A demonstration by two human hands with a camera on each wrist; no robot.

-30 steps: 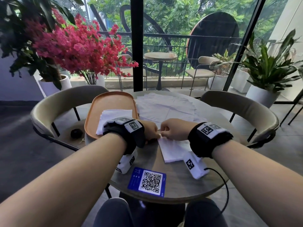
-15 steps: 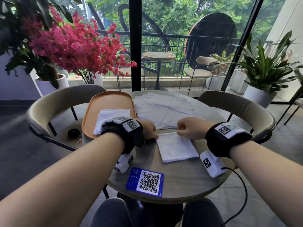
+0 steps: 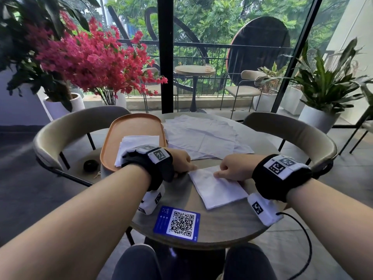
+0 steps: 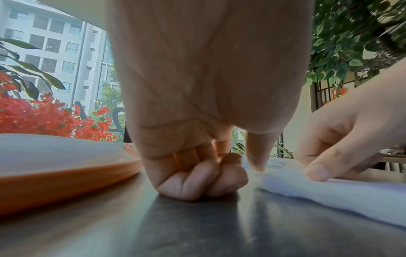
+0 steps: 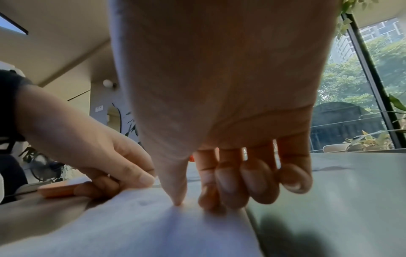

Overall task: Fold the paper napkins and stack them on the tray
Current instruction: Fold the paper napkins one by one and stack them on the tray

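Note:
A folded white napkin [image 3: 218, 186] [image 4: 329, 191] [image 5: 153, 222] lies flat on the round table [image 3: 222, 229], near its front. My left hand [image 3: 182, 161] [image 4: 219, 173] rests at the napkin's far left corner. Its fingers are curled on the tabletop and its thumb tip presses the paper's edge. My right hand [image 3: 230, 168] [image 5: 219, 182] sits on the napkin's far edge, fingers curled, thumb tip and fingertips pressing down. The orange tray [image 3: 131, 126] [image 4: 66, 187] stands at the left with folded napkins [image 3: 137, 144] on it, partly hidden by my left wrist. Several unfolded napkins [image 3: 201, 136] lie spread behind.
A blue QR card [image 3: 177, 222] lies at the table's near edge. Beige chairs stand at the left [image 3: 80, 126] and right [image 3: 292, 134]. A small black object [image 3: 90, 165] sits on the left chair's seat. Pink flowers [image 3: 90, 61] rise behind the tray.
My right hand slid right along the napkin's far edge, then came back left toward the middle. My left hand has stayed at the left corner.

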